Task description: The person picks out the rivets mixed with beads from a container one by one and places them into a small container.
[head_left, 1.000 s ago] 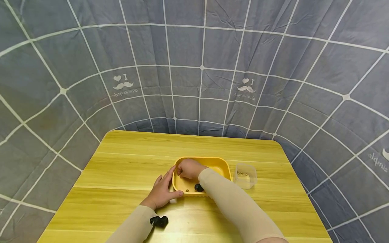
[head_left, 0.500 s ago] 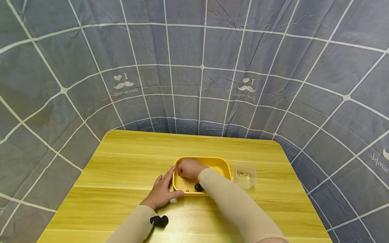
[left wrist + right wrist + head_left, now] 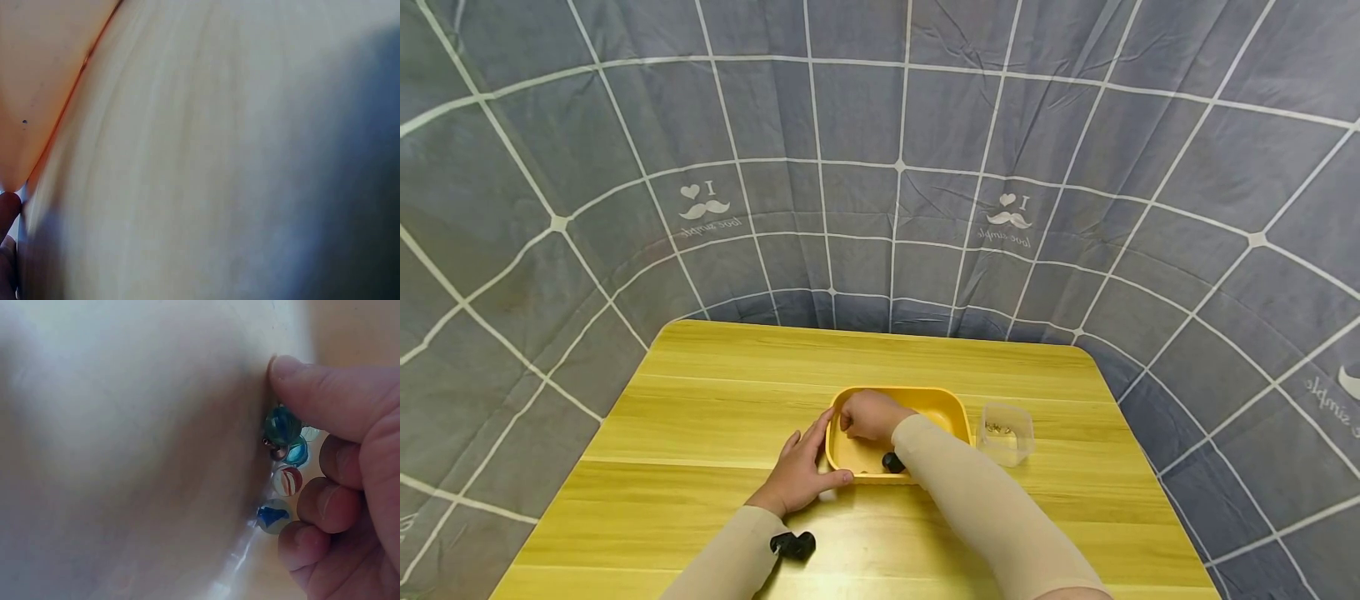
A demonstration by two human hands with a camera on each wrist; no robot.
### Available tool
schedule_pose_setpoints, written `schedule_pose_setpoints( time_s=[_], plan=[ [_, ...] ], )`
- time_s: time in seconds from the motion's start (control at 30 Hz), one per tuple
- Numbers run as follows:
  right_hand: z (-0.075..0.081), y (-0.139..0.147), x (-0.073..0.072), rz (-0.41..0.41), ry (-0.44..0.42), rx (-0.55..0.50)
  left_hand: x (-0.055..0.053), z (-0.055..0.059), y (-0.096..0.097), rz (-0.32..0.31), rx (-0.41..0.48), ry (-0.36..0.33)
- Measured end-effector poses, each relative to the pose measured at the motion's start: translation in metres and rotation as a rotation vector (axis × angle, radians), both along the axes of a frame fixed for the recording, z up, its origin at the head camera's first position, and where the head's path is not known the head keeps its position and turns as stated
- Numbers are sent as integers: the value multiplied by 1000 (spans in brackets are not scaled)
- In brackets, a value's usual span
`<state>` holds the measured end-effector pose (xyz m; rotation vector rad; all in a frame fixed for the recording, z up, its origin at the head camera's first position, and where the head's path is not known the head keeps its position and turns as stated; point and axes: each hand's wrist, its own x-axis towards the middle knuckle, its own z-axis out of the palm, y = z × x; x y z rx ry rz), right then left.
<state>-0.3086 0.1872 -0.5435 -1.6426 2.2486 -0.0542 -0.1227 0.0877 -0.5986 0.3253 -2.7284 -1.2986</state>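
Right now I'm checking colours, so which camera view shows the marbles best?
The right wrist view: the marbles appear close up by the right hand, blue and red swirls visible. In the head view I see none, that hand probably hiding them; the left wrist view shows none.

Curtain: gray, white-gridded, wrapped around three sides
Table: yellow wood grain, rounded far corners
Light: pale foreground sheen

A table with a yellowish wood-grain top, banded from side to side, has rounded far corners. Near its middle lies a yellow tray, oblong and round-cornered, its long sides running left to right. Just beside the tray, on the right, stands a small clear plastic box.
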Motion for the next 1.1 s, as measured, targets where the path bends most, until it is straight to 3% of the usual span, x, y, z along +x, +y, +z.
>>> schedule_pose_setpoints(
  time_s=[0.6,1.1],
  plan=[
    [6,0,3,3,26,17,0,1,0,8,10,3],
    [10,-2,-6,21,30,13,-9,9,1,10,11,-25]
  ],
)
